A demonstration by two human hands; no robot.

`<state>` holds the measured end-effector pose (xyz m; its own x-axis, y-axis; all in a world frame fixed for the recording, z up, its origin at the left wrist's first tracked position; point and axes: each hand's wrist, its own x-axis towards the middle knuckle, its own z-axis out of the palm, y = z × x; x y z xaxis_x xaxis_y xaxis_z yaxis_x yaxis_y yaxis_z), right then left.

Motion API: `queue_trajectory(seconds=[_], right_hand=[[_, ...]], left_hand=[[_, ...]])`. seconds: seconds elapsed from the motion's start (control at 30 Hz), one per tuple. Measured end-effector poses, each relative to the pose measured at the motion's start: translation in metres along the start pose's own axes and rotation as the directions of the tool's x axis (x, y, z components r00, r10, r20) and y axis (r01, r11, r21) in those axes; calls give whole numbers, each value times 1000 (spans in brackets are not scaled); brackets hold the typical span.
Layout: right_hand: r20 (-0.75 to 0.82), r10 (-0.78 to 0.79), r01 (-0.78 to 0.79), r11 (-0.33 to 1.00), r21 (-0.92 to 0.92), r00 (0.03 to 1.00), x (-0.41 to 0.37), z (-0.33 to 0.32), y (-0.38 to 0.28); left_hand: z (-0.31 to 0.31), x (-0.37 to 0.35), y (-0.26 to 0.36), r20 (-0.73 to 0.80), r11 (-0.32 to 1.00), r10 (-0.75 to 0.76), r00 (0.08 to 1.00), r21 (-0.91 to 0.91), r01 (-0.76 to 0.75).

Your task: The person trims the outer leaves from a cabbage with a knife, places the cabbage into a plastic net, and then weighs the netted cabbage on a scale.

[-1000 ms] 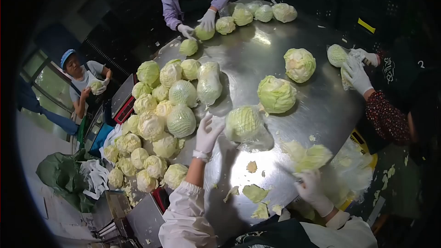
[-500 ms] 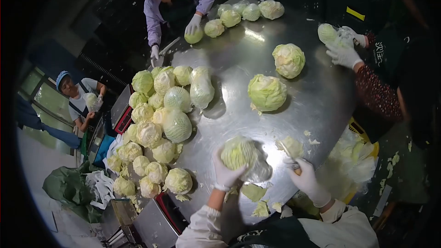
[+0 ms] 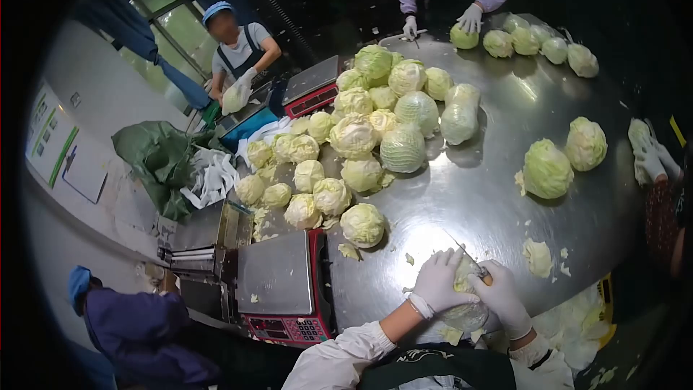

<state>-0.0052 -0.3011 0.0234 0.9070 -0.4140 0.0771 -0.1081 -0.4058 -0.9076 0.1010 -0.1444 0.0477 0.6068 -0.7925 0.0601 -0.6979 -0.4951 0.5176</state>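
My left hand (image 3: 437,282), in a white glove, lies over a pale green cabbage (image 3: 465,315) at the near edge of the metal table and grips it. Clear, shiny wrap shows on the cabbage's lower part; the rest is largely covered by my hands. In my gloved right hand (image 3: 507,302) is a knife (image 3: 485,274) with a wooden handle, its thin blade pointing up and left beside the cabbage. The two hands are close together. A loose cabbage leaf (image 3: 538,257) rests to the right, and leaf scraps (image 3: 452,335) lie just below the cabbage.
Heaped cabbages (image 3: 354,136) fill the table's left side, some wrapped. Two cabbages (image 3: 548,169) sit right of centre. A red-edged scale (image 3: 276,274) stands at my left. Co-workers' gloved hands show at the back (image 3: 471,19) and right (image 3: 647,152). Leaves fill a yellow-edged container (image 3: 610,318).
The view has swung left. My right hand with the knife has come from apart to right beside the cabbage. My left hand has moved from the cabbage's side to over its top.
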Motion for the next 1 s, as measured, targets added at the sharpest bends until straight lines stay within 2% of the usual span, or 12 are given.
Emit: queue_trajectory(seconds=[0.03, 0.2, 0.27, 0.33, 0.4, 0.47, 0.57, 0.67, 0.77, 0.83, 0.87, 1.0], right_hand=[[6, -12, 12, 1000, -10, 1000, 1, -1, 1], [-98, -36, 22, 991, -135, 995, 7, 11, 26], [-92, 1, -17, 984, -176, 996, 16, 9, 24], [-118, 41, -66, 974, -216, 992, 22, 10, 23], [-104, -43, 15, 965, -261, 994, 31, 9, 28], [-44, 22, -33, 966, -257, 999, 38, 3, 38], [16, 33, -29, 975, -219, 999, 44, -1, 48], [50, -40, 52, 963, -263, 998, 45, 1, 61], [77, -19, 34, 979, -200, 997, 39, 9, 58], [-27, 93, -93, 996, 12, 995, 25, 10, 37], [-22, 95, -93, 991, 95, 995, 18, 3, 19], [-130, 171, -142, 967, 211, 977, 7, 21, 28]], left_hand=[[4, 0, 2, 2, 996, 21, 1000, 91, -21], [15, 5, 3, -6, 992, -50, 999, 116, 51], [15, 2, 8, -23, 975, -100, 995, 196, 103], [17, -2, 6, -67, 976, -90, 994, 195, 102], [17, 1, 10, -106, 982, -23, 994, 182, 42], [11, 0, 12, -48, 986, -95, 994, 133, 100], [12, -5, 10, -107, 988, 6, 994, 152, 10], [15, -13, 9, -119, 979, 87, 989, 193, -63], [11, -20, 3, -150, 986, 137, 979, 121, -119], [2, -28, 7, -147, 985, 141, 979, 117, -124], [1, -32, 8, -153, 986, 120, 981, 135, -99], [-4, -33, 14, -203, 996, 79, 976, 65, -67]])
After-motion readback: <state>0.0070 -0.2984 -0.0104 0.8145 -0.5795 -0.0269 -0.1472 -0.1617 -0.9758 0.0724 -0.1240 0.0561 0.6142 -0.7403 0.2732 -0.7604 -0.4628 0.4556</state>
